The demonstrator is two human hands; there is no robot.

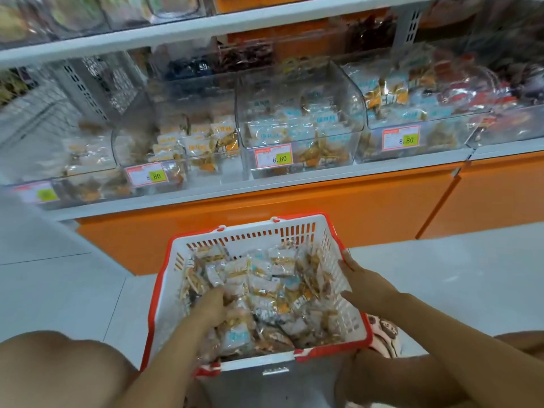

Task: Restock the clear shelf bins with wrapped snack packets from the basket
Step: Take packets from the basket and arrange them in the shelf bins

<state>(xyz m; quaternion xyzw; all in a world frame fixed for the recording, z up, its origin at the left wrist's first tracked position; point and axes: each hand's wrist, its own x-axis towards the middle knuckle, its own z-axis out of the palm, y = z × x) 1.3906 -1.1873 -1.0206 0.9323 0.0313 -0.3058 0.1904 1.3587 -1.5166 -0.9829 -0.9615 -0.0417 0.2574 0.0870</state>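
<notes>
Your left hand (216,304) seems curled round slippery wrapped snack packets (265,285) in the near red-rimmed white plastic basket (253,231), right hand (363,285) gripping its right wall; overgrab and some may spill before the far clear shelf bins (297,83).

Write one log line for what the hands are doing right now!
stage: picking from basket | left hand: fingers curled into snack packets | right hand: grips basket's right wall | shelf bins: part full
</notes>
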